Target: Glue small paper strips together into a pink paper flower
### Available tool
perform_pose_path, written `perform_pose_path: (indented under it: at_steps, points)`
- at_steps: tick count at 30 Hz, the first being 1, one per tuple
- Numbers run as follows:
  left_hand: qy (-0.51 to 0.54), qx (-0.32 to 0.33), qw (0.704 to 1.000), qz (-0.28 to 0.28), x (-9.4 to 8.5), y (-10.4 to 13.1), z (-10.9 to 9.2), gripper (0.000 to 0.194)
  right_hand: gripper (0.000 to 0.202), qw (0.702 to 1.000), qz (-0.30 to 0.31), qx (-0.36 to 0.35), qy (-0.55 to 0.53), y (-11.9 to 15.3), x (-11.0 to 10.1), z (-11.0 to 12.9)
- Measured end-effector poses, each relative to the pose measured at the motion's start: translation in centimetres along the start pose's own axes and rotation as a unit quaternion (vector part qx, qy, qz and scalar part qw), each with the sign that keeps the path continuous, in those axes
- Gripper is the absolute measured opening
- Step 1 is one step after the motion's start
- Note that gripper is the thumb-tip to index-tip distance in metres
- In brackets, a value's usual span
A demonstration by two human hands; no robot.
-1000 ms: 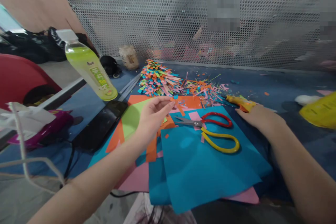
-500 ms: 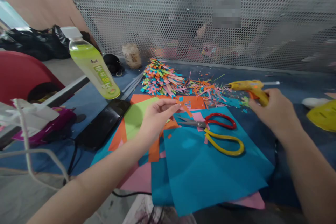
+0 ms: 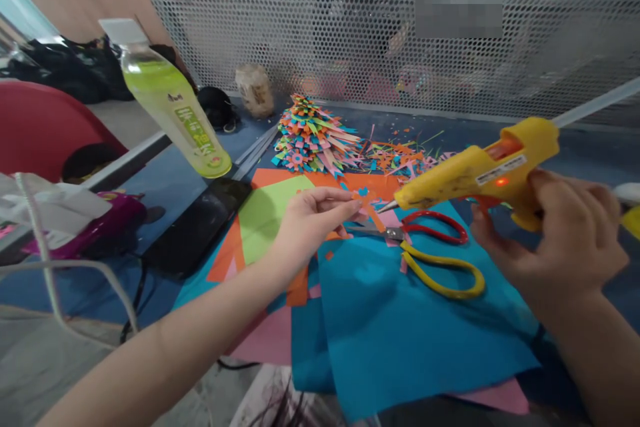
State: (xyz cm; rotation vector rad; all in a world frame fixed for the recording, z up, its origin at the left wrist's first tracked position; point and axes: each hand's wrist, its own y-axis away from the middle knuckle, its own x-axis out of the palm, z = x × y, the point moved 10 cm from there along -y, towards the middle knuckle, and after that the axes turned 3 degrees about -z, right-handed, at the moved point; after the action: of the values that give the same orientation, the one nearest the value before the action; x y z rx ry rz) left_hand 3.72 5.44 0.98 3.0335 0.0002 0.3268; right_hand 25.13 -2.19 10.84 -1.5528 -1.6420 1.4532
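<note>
Between its thumb and fingertips, my left hand [image 3: 315,217] pinches a small orange paper piece [image 3: 374,215] above the coloured sheets. My right hand [image 3: 560,233] grips a yellow glue gun [image 3: 470,177] with a lit red light and a clear stick in its back. The nozzle points left, close to the orange piece; whether they touch is unclear. Below lie scissors [image 3: 395,233] with one red and one yellow handle, opened on blue paper [image 3: 400,333]. A cone-shaped tree of coloured paper strips [image 3: 310,137] stands behind my left hand.
A tilted-looking green drink bottle [image 3: 175,107] and a black phone [image 3: 200,227] are on the left, beside a purple pack of tissues [image 3: 95,220]. Paper scraps [image 3: 400,160] lie near the perforated metal panel [image 3: 300,20]. A jar [image 3: 255,90] stands at the back.
My right hand has brought the glue gun left and closer to the camera, its nozzle now by the orange piece. My left hand keeps its pinch. The view has shifted slightly.
</note>
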Motion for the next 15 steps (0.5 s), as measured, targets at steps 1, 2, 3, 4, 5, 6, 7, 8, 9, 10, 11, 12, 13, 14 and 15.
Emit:
perform_pose_path:
  at_steps: [1,2,3,4,5,6,7,8,9,10,11,12,13,14,15]
  points:
    - [-0.003,0.002,1.000,0.004,0.0,0.0,0.0,0.024,0.080,1.000,-0.002,-0.018,-0.006,-0.1,0.0,0.4]
    - [-0.005,0.005,1.000,0.007,0.1,0.0,0.0,0.024,0.080,0.999,0.000,-0.033,-0.012,-0.1,0.1,0.8]
    - [-0.007,0.010,1.000,0.010,0.1,0.0,-0.1,0.024,0.079,0.999,0.004,-0.042,-0.016,-0.2,0.2,1.1]
    - [-0.009,0.014,1.000,0.011,0.1,0.0,-0.1,0.024,0.079,0.999,0.007,-0.048,-0.021,-0.2,0.2,1.4]
    - [-0.013,0.015,1.000,0.010,0.0,0.0,-0.1,0.024,0.079,0.998,0.011,-0.050,-0.025,-0.2,0.3,1.5]
    - [-0.017,0.014,1.000,0.007,-0.1,0.0,-0.1,0.024,0.079,0.998,0.013,-0.047,-0.028,-0.2,0.4,1.5]
    - [-0.022,0.013,1.000,0.004,-0.1,0.0,0.0,0.025,0.078,0.999,0.010,-0.043,-0.030,-0.2,0.3,1.4]
    - [-0.025,0.012,1.000,0.001,-0.2,-0.1,0.0,0.026,0.078,0.999,0.004,-0.039,-0.031,-0.1,0.2,1.4]
    - [-0.028,0.011,1.000,-0.001,-0.2,-0.1,0.0,0.026,0.078,0.999,-0.003,-0.037,-0.031,-0.1,0.1,1.3]
    - [-0.029,0.011,1.000,-0.002,-0.2,-0.1,0.0,0.027,0.077,0.999,-0.010,-0.036,-0.029,-0.1,-0.1,1.2]
    - [-0.029,0.012,1.000,-0.002,-0.2,-0.1,0.0,0.028,0.078,0.999,-0.011,-0.033,-0.026,-0.1,-0.1,1.1]
    - [-0.027,0.013,1.000,-0.002,-0.2,-0.1,0.0,0.028,0.078,0.999,-0.011,-0.032,-0.024,-0.1,-0.1,1.1]
    - [-0.026,0.012,1.000,-0.002,-0.2,-0.1,0.0,0.027,0.078,0.999,-0.009,-0.033,-0.021,-0.1,-0.1,1.1]
    - [-0.025,0.011,1.000,-0.002,-0.2,-0.1,0.0,0.027,0.078,0.999,-0.006,-0.034,-0.019,-0.1,-0.1,1.1]
    - [-0.024,0.010,1.000,-0.003,-0.2,-0.1,0.0,0.026,0.078,0.999,-0.003,-0.036,-0.018,-0.1,-0.1,1.2]
